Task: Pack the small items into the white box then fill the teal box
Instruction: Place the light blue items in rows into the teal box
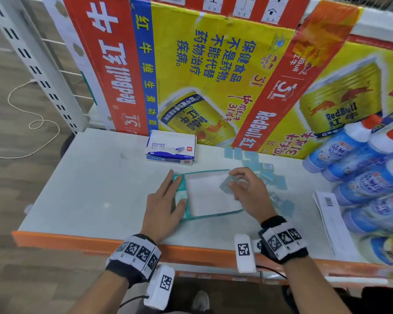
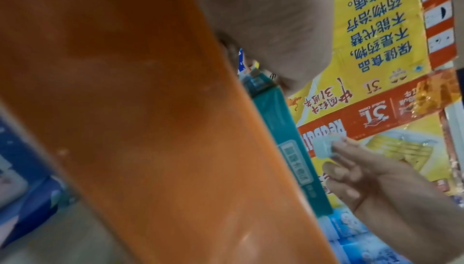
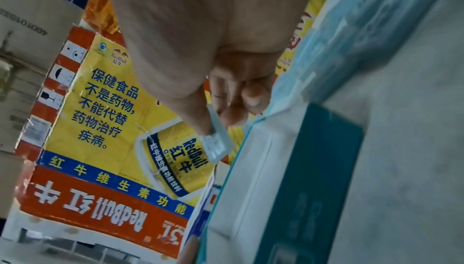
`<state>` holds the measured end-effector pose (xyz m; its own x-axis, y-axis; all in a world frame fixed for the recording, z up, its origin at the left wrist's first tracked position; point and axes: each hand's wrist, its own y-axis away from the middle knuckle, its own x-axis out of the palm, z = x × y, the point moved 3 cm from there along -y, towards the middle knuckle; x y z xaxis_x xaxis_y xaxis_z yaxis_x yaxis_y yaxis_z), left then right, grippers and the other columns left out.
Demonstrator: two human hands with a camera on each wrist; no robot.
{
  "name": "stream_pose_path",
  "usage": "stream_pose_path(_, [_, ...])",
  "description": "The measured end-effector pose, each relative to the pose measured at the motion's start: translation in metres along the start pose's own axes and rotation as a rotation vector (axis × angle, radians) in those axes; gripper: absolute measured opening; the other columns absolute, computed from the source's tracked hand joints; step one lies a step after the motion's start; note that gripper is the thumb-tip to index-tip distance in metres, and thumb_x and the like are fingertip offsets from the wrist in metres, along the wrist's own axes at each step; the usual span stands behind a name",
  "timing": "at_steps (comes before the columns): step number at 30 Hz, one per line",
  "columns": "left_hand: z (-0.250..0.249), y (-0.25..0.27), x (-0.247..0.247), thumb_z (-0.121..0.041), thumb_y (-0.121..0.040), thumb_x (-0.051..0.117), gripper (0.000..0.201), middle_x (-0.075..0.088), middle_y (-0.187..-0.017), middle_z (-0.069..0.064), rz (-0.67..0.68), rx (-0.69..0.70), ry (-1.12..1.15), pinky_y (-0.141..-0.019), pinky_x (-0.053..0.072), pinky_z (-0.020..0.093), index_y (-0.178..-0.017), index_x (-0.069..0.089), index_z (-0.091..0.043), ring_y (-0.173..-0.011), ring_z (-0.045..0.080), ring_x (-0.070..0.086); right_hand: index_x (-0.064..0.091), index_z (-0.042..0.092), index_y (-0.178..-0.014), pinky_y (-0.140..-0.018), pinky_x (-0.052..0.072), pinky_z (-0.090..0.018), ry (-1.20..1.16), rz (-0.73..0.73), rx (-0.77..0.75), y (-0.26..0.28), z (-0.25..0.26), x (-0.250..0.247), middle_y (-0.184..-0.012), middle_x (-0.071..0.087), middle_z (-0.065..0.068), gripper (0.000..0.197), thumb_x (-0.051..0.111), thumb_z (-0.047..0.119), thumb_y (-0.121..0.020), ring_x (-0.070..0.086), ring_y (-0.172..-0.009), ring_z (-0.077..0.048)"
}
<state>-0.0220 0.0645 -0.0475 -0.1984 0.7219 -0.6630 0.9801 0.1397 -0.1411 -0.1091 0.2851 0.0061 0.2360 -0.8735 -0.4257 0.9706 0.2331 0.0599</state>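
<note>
Closest in, 2 wrists wrapped in black bands with square-patterned tags, and beyond them both hands are at work on the table [image 1: 95, 177]. The left hand [image 1: 162, 206] lies flat with straight fingers, pressing on the left edge of the teal box [image 1: 208, 215], thumb over its rim. That box sits open at the table's middle, its inside white. The right hand [image 1: 247, 189] hovers over the box's right side, thumb and fingers pinching a small packet [image 3: 217, 145], clear and pale blue. More blue packets [image 1: 268, 177] lie scattered just beyond that hand. An eraser box [image 1: 170, 149], white and blue, rests further back. Blue bottles [image 1: 361, 177] are stacked at the right, beside a barcoded sheet [image 1: 331, 218].
</note>
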Motion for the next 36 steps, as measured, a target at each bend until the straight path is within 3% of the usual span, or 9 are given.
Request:
stream_pose_path(5, [-0.002, 0.001, -0.002, -0.054, -0.079, 0.038, 0.067, 0.026, -0.154, -0.007, -0.003, -0.022, 0.006, -0.091, 0.044, 0.038, -0.14, 0.041, -0.027, -0.065, 0.0, 0.05, 0.053, 0.015, -0.089, -0.045, 0.042, -0.022, -0.234, 0.115, 0.068, 0.003, -0.006, 0.031, -0.085, 0.057, -0.014, 0.016, 0.054, -0.001, -0.089, 0.054, -0.053, -0.011])
stream_pose_path(7, [-0.003, 0.001, -0.002, -0.054, -0.079, 0.04, 0.068, 0.028, -0.153, -0.008, 0.004, -0.044, 0.003, -0.094, 0.043, 0.039, -0.141, 0.041, -0.027, -0.074, 0.005, 0.051, 0.052, 0.015, -0.088, -0.049, 0.045, -0.024, -0.261, 0.181, 0.039, 0.004, -0.006, 0.036, -0.081, 0.057, -0.013, 0.017, 0.055, -0.002, -0.089, 0.055, -0.055, -0.015])
stream_pose_path(10, [-0.004, 0.0, -0.002, -0.047, -0.081, 0.047, 0.064, 0.03, -0.152, -0.009, 0.004, -0.069, -0.001, -0.097, 0.042, 0.038, -0.141, 0.041, -0.026, -0.105, 0.019, 0.058, 0.056, 0.014, -0.083, -0.056, 0.049, -0.023, -0.318, 0.247, 0.057, 0.002, -0.008, 0.035, -0.085, 0.06, -0.007, 0.02, 0.062, -0.004, -0.084, 0.055, -0.058, -0.014])
stream_pose_path(14, [-0.001, 0.0, 0.0, -0.045, -0.082, 0.048, 0.063, 0.03, -0.152, -0.011, 0.003, -0.089, -0.019, -0.1, 0.035, 0.029, -0.141, 0.039, -0.027, -0.124, 0.012, 0.047, 0.06, 0.014, -0.077, -0.058, 0.048, -0.019, -0.358, 0.258, 0.101, 0.001, -0.013, 0.035, -0.091, 0.068, 0.003, 0.015, 0.066, 0.001, -0.082, 0.059, -0.068, -0.011])
stream_pose_path(20, [-0.001, 0.001, 0.001, -0.046, -0.083, 0.046, 0.063, 0.027, -0.153, -0.012, 0.017, -0.097, -0.037, -0.091, 0.026, 0.017, -0.143, 0.036, -0.029, -0.115, 0.011, 0.05, 0.058, 0.01, -0.092, -0.059, 0.049, -0.015, -0.299, 0.243, 0.102, 0.001, -0.015, 0.04, -0.097, 0.066, -0.01, 0.025, 0.067, -0.008, -0.078, 0.061, -0.079, -0.013])
stream_pose_path(25, [0.003, 0.001, 0.003, -0.044, -0.083, 0.047, 0.065, 0.029, -0.153, -0.007, 0.004, -0.075, -0.002, -0.103, 0.03, 0.026, -0.144, 0.031, -0.027, -0.131, 0.015, 0.041, 0.067, 0.012, -0.1, -0.06, 0.043, -0.006, -0.145, 0.293, 0.012, 0.002, -0.012, 0.048, -0.088, 0.065, 0.006, 0.02, 0.065, 0.001, -0.083, 0.059, -0.076, 0.001])
stream_pose_path(28, [0.005, 0.001, 0.003, -0.043, -0.083, 0.048, 0.066, 0.035, -0.15, -0.004, -0.012, -0.068, 0.019, -0.102, 0.031, 0.027, -0.144, 0.031, -0.026, -0.128, 0.019, 0.045, 0.069, 0.013, -0.106, -0.061, 0.04, -0.005, -0.044, 0.363, -0.034, 0.0, -0.006, 0.061, -0.086, 0.064, 0.014, 0.022, 0.061, 0.004, -0.087, 0.057, -0.07, 0.007])
stream_pose_path(32, [0.006, 0.002, 0.004, -0.043, -0.083, 0.048, 0.065, 0.037, -0.149, -0.005, -0.028, -0.054, 0.011, -0.1, 0.03, 0.026, -0.144, 0.029, -0.028, -0.127, 0.018, 0.044, 0.064, 0.016, -0.092, -0.067, 0.044, -0.017, 0.054, 0.37, 0.004, -0.002, -0.001, 0.076, -0.079, 0.063, 0.003, 0.013, 0.066, 0.008, -0.082, 0.056, -0.07, -0.007])
stream_pose_path(36, [0.005, 0.001, 0.003, -0.042, -0.083, 0.047, 0.065, 0.039, -0.148, -0.002, -0.038, -0.037, 0.019, -0.102, 0.034, 0.031, -0.143, 0.031, -0.025, -0.126, 0.018, 0.046, 0.065, 0.015, -0.081, -0.064, 0.045, -0.012, 0.147, 0.35, -0.061, 0.002, -0.002, 0.079, -0.076, 0.061, 0.004, 0.009, 0.071, 0.009, -0.078, 0.057, -0.066, -0.007])
